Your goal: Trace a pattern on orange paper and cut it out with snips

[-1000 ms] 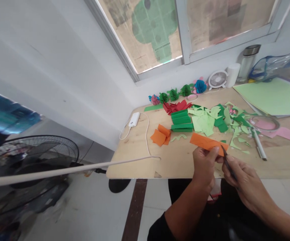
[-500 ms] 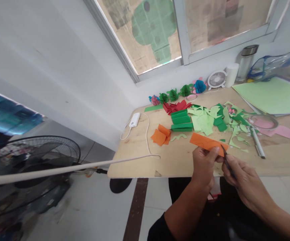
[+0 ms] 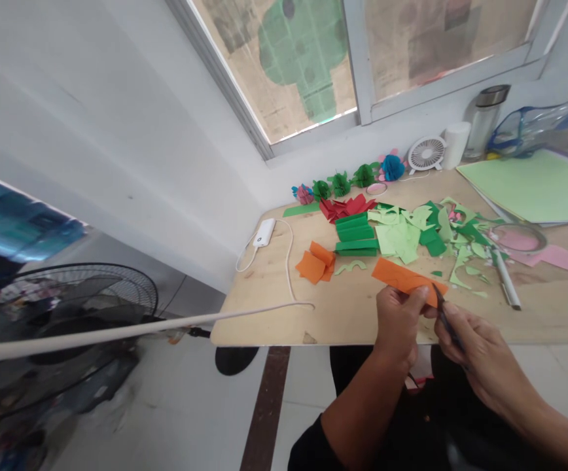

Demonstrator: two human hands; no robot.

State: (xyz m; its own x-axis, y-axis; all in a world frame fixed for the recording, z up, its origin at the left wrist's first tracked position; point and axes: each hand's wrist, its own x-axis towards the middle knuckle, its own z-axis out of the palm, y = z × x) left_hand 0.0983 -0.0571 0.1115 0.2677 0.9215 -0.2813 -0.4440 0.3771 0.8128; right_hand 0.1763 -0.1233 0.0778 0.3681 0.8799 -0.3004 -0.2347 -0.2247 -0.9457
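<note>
Over the table's front edge, my left hand pinches an orange paper strip between thumb and fingers. A drawn line runs along the strip. My right hand is closed round dark scissors, whose blades meet the strip near its right end. The scissor handles are mostly hidden by the fingers. Left of the strip lie folded orange papers and a wavy light green cutout. Beyond it are folded dark green papers and light green pieces.
Several paper ball figures line the wall beside a small white fan. Scraps, a pen and a tape roll lie to the right. A white power bank trails a cable across the left.
Almost nothing differs. Both hands keep their hold on the orange strip and the scissors, and the view has shifted very slightly.
</note>
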